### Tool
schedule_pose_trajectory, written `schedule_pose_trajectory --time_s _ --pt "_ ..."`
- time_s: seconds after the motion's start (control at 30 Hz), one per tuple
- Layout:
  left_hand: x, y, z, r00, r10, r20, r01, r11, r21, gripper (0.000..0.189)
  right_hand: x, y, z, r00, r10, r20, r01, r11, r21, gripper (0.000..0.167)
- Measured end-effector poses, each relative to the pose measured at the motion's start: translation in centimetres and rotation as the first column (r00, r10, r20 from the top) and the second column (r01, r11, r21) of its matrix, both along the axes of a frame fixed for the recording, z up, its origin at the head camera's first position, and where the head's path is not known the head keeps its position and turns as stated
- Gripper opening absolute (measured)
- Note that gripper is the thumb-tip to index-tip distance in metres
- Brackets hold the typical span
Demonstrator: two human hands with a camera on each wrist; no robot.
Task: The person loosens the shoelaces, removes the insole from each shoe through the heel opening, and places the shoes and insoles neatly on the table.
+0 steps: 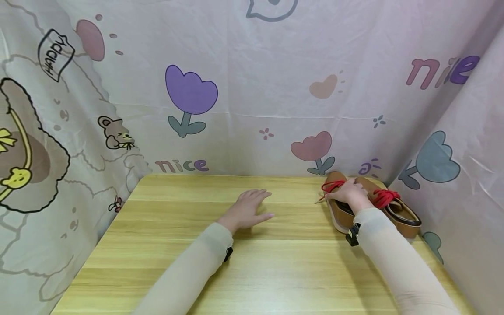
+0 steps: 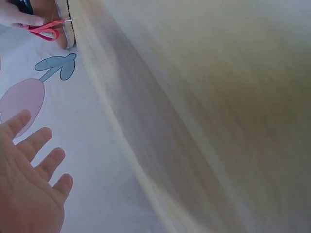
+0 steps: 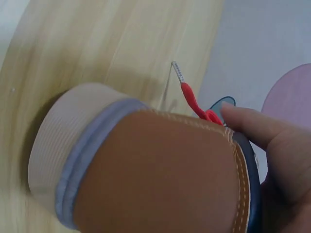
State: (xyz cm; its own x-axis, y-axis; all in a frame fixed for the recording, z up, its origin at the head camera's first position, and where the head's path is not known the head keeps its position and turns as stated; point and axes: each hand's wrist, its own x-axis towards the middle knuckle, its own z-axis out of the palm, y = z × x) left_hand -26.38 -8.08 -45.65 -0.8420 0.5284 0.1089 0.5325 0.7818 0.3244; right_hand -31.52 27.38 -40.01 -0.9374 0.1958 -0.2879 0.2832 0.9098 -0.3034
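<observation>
Two brown lace-up shoes with red laces stand side by side at the table's far right. My right hand (image 1: 350, 194) reaches over the left shoe (image 1: 341, 215) and grips it near the laces. In the right wrist view, the thumb lies by the red lace (image 3: 192, 99) and the dark collar, with the shoe's brown heel (image 3: 160, 174) up close; the other fingers are largely hidden. The right shoe (image 1: 407, 227) sits just beyond that hand. My left hand (image 1: 246, 210) hovers over the middle of the table, fingers spread and holding nothing.
The wood-grain table (image 1: 275, 280) ends at a printed cloth backdrop (image 1: 244, 78) behind it. More printed cloth hangs along the left and right sides, close to the right shoe. Both wrists carry small dark camera mounts (image 1: 353, 235).
</observation>
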Motion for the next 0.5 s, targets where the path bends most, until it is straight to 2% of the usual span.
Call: schedule_pose_trajectory --time_s 0.23,0.33,0.5 --pt "-0.3 0.8 0.1 1.0 0.002 0.005 -0.002 0.999 0.036 0.078 0.1 -0.4 0.0 0.999 0.041 0.01 -0.042 0.998 0.05 0.114" --pt "-0.5 1.2 0.2 1.0 0.007 -0.01 -0.006 1.0 0.026 0.08 0.0 -0.3 -0.2 0.998 0.056 0.013 -0.057 0.996 0.066 0.11" --pt "-0.8 1.8 0.1 1.0 0.011 -0.022 -0.01 1.0 0.028 0.081 -0.2 -0.3 -0.8 1.0 0.03 0.009 -0.03 0.995 0.094 0.107"
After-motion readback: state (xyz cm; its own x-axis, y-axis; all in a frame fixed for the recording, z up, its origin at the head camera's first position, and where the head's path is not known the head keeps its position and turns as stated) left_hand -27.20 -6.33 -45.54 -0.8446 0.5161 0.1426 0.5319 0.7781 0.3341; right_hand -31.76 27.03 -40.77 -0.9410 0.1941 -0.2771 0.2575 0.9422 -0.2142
